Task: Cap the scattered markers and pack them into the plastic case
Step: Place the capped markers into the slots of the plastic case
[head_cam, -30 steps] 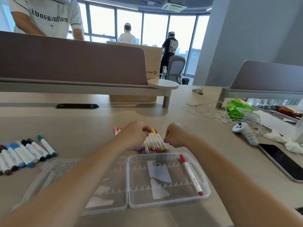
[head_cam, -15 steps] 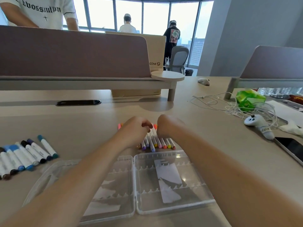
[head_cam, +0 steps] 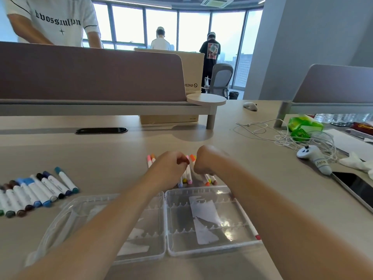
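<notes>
Both hands over the warm-coloured markers, clear case open at 6 o'clock

Left hand (head_cam: 171, 166) and right hand (head_cam: 203, 161) are curled, fingers bunched on the markers (head_cam: 188, 175) at 12 o'clock of the case (head_cam: 141, 223); what each pinches cannot be told. One red marker (head_cam: 249, 223) lies along the case's 3 o'clock edge. Blue markers (head_cam: 38, 190) lie at 9 o'clock.

Your left hand (head_cam: 169, 168) and right hand (head_cam: 205, 162) sit over a row of markers (head_cam: 188, 176); the open plastic case (head_cam: 153, 223) lies just nearer you, under your forearms, another marker group (head_cam: 36, 190) far left
</notes>
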`<state>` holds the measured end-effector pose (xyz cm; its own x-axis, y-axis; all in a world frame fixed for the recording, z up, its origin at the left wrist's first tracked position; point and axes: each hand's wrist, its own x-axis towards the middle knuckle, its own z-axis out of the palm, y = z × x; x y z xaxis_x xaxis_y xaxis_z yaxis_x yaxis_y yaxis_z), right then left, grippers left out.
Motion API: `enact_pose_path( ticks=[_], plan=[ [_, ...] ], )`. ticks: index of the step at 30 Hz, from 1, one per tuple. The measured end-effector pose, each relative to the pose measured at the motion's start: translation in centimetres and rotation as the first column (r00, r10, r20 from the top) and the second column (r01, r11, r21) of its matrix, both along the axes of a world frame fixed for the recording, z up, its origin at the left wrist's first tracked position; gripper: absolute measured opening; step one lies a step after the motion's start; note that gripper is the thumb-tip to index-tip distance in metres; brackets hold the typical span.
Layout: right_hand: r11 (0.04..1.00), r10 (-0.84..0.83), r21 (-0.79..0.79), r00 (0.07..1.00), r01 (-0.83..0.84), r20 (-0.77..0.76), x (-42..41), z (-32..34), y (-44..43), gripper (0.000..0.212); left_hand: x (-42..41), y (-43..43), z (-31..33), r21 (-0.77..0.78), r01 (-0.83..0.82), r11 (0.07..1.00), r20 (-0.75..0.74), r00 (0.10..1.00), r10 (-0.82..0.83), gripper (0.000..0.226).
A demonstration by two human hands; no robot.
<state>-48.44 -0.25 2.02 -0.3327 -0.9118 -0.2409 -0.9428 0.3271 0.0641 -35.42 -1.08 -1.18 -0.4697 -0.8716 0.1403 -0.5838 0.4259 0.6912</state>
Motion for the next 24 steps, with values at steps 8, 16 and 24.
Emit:
enact_pose_path(
  ticks=[8, 16, 24],
  plan=[
    [0.998, -0.06, 0.018, 0.969, 0.057, 0.239, -3.4, 2.0, 8.6, 0.024, -2.9, 4.9, -0.2, -0.025, 0.141, 0.99, 0.109, 0.985, -0.137, 0.028],
    [0.994, -0.065, 0.104, 0.955, 0.036, 0.289, -4.8, 0.5, 12.8, 0.032, -5.7, 8.0, -1.9, -0.169, 0.285, 0.943, 0.324, 0.92, -0.22, 0.03],
    [0.99, -0.102, 0.121, 0.944, 0.067, 0.315, -6.3, -0.5, 12.6, 0.041, -5.9, 8.6, -2.2, -0.078, 0.345, 0.935, 0.317, 0.898, -0.305, 0.021]
  ],
)
